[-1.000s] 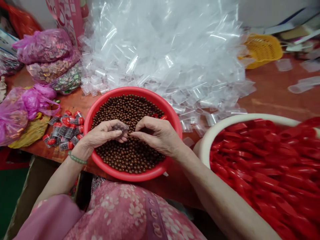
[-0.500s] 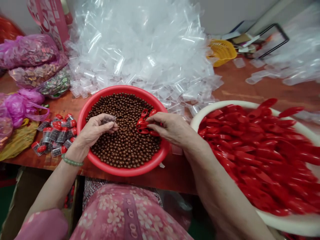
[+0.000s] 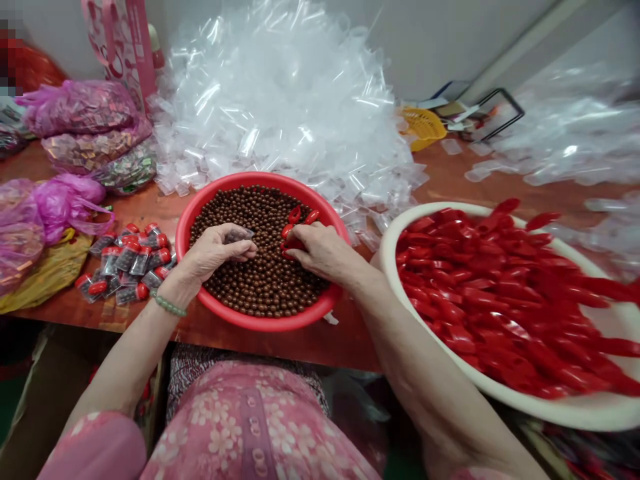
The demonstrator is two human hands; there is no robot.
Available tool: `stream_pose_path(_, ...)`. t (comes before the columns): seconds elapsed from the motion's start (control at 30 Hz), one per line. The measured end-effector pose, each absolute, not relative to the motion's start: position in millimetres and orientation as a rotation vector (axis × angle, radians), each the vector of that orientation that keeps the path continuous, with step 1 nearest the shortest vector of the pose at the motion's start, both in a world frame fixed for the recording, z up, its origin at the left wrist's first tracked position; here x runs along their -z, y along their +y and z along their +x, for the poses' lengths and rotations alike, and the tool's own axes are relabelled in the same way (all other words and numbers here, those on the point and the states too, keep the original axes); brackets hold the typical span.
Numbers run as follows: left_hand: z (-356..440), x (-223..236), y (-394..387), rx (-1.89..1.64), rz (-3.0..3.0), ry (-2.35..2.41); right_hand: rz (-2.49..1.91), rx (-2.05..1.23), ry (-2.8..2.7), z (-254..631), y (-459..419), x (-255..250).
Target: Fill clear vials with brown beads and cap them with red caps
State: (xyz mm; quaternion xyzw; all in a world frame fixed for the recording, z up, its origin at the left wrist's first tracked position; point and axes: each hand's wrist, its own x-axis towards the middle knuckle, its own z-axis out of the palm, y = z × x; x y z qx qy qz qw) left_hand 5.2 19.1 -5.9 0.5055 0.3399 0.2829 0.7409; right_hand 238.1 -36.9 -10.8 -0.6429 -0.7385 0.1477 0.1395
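Tube pinched by left hand risked dropping onto beads if held loosely; whether right hand gripped red pieces was unclear.

Pink patterned bag: upper left of your frame, upright.
Yellow basket: upper right of your view, tilted.
Black frame: right of that basket.
Yellow plastic bag: left edge, partly beneath the knotted magenta bag.
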Motion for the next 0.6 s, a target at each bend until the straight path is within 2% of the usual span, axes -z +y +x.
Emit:
stream_pose_path(0.17, 5.2, 7.0, 19.5, -0.625, 1.157, 0.741, -1.742, -0.578, -2.052, 233.1, -31.5, 3.5)
stream_pose_path(0.33, 5.9, 5.8, 18.2, -0.62, 1.227, 0.765, -1.41, -0.894, -1.552, 220.3, -28.7, 0.3)
stream_pose_path(0.43, 6.8, 6.5, 17.4, -0.641, 1.215, 0.76, -1.354, -0.916, -1.536, 203.2, -32.6, 0.1)
stream_pose_path(0.6, 7.3, 9.1, 18.3, -0.751, 1.119, 0.772, -1.277, -0.77, -1.688, 182.1, -39.2, 0.3)
